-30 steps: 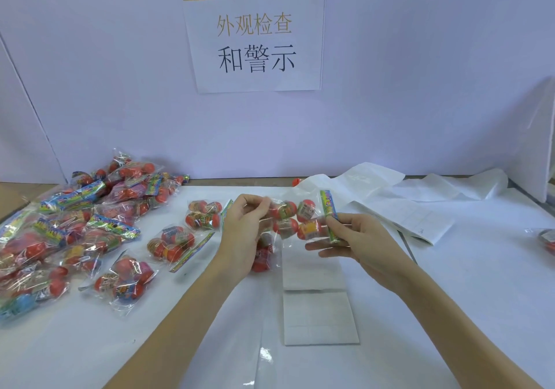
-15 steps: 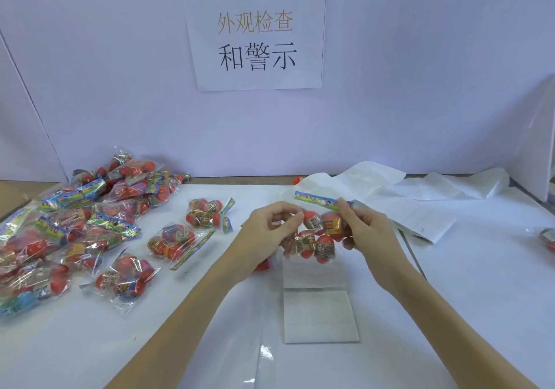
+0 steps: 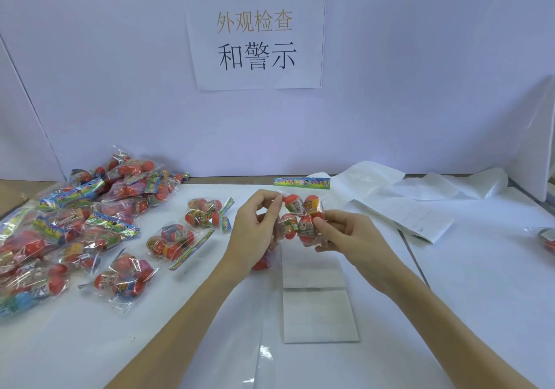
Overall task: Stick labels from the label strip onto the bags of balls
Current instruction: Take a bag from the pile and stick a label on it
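Head view, looking down on white tabletop (image 3: pixel 450 283). Held above its middle: one bag of balls (image 3: pixel 300 219), upright, colourful header card on top, four red balls inside. Left hand (image 3: pixel 255 226) pinching the bag's left edge between thumb and curled fingers. Right hand (image 3: pixel 345 235) pinching the bag's lower right, thumb on the front, fingers curled behind. Directly below the bag, flat on the tabletop and running toward the near edge: label strip (image 3: pixel 318 310), white, folded into panels. Partly hidden under the left hand, another red ball bag touching the strip's left side. Along the left edge, heaped up to the far left corner: pile of bags (image 3: pixel 75 226). Between pile and hands, lying apart from one another: three loose bags (image 3: pixel 180 240). Toward the far right corner: crumpled backing paper (image 3: pixel 420 202). At the right edge, barely in view: one more bag (image 3: pixel 548 240). On the back wall: paper sign (image 3: pixel 255 31) with Chinese characters.
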Available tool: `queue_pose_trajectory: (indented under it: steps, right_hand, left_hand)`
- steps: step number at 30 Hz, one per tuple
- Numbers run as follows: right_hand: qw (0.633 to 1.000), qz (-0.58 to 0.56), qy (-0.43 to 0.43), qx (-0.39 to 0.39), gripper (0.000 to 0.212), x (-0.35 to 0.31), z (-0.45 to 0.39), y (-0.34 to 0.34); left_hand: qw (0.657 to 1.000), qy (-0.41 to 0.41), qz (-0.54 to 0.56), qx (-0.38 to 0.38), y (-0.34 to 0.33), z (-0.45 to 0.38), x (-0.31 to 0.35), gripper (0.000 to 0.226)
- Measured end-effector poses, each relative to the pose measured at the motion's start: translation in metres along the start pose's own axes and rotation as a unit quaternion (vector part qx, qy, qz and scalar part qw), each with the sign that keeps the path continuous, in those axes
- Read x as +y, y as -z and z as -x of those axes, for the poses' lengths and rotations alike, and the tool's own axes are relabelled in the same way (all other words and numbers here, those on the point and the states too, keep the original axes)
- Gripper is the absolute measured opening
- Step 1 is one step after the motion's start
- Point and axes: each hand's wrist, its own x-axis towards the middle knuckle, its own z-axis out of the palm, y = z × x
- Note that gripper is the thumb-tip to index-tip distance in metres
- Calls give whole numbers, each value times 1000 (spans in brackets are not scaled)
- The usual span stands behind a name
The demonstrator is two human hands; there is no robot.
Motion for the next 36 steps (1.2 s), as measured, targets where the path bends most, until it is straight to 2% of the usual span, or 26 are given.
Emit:
queue_pose_trajectory:
  steps: [6, 10, 12, 15, 17, 20, 23, 26, 31, 36]
  right_hand:
    - [999, 6, 6, 42, 18, 0, -1, 2]
    - [998, 49, 8, 34, 25, 2, -1, 8]
    - [998, 44, 15, 32, 34, 2, -1, 7]
    - [996, 58, 19, 67, 48, 3, -1, 5]
    - [995, 61, 20, 71, 45, 4, -2, 3]
    - [999, 7, 6, 43, 42, 4, -4, 0]
    - [996, -66, -36, -42, 48, 3, -2, 2]
    - [991, -59, -46, -108, 37, 7, 2, 3]
    - [987, -58, -35, -143, 21, 5, 3, 1]
    - [986, -45, -38, -157, 29, 4, 4, 2]
  left_hand:
    - [1000, 25, 2, 2, -5, -1, 1, 11]
    - [990, 107, 88, -35, 1, -1, 4, 18]
    - [990, 114, 75, -43, 4, -2, 3, 16]
    - [994, 93, 59, 3, 5, -3, 2, 7]
    - [995, 76, 57, 35, 6, -5, 2, 6]
    - [996, 52, 43, 49, 4, -4, 3, 8]
    - [996, 46, 43, 65, 4, -3, 2, 8]
    - [994, 33, 57, 88, 5, -3, 4, 8]
    - [995, 37, 56, 79, 10, -7, 3, 8]
    - [993, 47, 65, 83, 10, -7, 2, 4]
